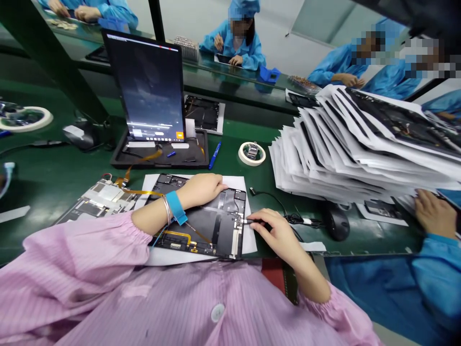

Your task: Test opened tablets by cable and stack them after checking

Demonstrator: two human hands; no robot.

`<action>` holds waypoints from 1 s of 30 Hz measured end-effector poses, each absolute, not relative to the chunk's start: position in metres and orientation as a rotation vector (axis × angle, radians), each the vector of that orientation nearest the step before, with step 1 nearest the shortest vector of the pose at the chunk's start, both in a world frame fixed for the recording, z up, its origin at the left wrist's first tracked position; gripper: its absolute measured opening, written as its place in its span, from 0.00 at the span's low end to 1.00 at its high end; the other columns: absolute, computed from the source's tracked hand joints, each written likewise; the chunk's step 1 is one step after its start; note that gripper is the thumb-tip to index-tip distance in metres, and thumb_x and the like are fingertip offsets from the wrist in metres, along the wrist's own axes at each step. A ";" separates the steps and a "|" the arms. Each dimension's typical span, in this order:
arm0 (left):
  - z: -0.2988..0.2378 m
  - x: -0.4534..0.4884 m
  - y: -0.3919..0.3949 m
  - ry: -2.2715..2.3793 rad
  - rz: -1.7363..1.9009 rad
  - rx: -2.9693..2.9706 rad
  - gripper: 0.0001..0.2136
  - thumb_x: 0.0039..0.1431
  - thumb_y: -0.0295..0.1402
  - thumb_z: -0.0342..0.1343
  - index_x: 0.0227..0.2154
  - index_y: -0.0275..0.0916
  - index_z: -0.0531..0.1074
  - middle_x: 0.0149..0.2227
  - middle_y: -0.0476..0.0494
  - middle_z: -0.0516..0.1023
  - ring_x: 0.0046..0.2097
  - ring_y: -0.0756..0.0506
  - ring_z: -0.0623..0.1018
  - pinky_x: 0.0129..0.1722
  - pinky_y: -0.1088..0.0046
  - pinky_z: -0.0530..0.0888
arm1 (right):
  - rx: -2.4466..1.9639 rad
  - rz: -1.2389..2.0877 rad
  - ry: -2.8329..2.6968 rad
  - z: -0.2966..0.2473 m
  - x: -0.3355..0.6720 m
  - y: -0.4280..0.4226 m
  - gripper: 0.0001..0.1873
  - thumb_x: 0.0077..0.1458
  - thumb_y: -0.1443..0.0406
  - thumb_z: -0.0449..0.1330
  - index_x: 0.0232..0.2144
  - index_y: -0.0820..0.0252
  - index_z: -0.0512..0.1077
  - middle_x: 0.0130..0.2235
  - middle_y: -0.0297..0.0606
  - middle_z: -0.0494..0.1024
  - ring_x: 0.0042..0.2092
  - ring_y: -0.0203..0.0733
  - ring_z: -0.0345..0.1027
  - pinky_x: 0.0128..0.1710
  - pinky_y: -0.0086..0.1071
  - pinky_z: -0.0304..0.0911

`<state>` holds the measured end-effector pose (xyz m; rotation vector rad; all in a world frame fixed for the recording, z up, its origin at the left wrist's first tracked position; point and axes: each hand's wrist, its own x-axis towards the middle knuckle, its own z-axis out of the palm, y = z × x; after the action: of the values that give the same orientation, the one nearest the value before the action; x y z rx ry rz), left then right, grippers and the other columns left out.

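An opened tablet housing (201, 221) lies on white paper in front of me, its inner parts facing up. My left hand (202, 189), with a blue strap at the wrist, rests across its upper part. The fingers of that hand look bent down onto the housing, mostly hidden from above. At the housing's right edge, my right hand (275, 233) pinches a slim black cable plug (252, 221) whose tip meets the small board there. A gold ribbon cable (144, 192) runs from beside my left forearm to a loose metal-backed part (104, 194) on the left.
A lit screen (149, 91) stands in a black tray (162, 161) behind the housing. Nearby lie a blue pen (215, 154), a tape roll (251, 154) and a black mouse (335, 221). A tall stack of paper-separated panels (345, 149) leans at right. A co-worker's hand (435, 214) is beside it.
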<state>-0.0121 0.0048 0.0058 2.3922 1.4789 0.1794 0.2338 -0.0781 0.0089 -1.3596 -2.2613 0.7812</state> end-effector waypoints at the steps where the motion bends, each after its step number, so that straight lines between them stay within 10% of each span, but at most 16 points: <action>1: 0.005 -0.012 0.005 1.476 0.182 2.391 0.18 0.64 0.43 0.41 0.32 0.37 0.71 0.34 0.41 0.77 0.36 0.42 0.75 0.32 0.70 0.64 | -1.362 0.768 -2.264 0.009 0.234 -0.078 0.07 0.60 0.64 0.56 0.38 0.56 0.73 0.36 0.37 0.75 0.39 0.42 0.68 0.42 0.37 0.59; 15: 0.011 -0.015 0.011 1.467 0.121 2.308 0.18 0.65 0.43 0.39 0.33 0.38 0.70 0.36 0.41 0.77 0.39 0.42 0.76 0.35 0.70 0.67 | -1.337 0.730 -2.125 -0.003 0.227 -0.077 0.04 0.58 0.66 0.57 0.36 0.56 0.72 0.35 0.35 0.75 0.38 0.41 0.68 0.40 0.35 0.61; 30: 0.010 -0.011 0.010 1.560 0.224 2.252 0.20 0.63 0.47 0.40 0.34 0.39 0.71 0.38 0.40 0.79 0.41 0.40 0.77 0.36 0.67 0.70 | -1.176 -0.032 -2.486 -0.017 0.226 -0.071 0.12 0.63 0.67 0.44 0.43 0.61 0.65 0.36 0.44 0.73 0.37 0.47 0.69 0.37 0.41 0.67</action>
<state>-0.0109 0.0104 0.0104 2.2524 1.5597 0.2244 0.2261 -0.0713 -0.0167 -1.1758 -2.4863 -0.0319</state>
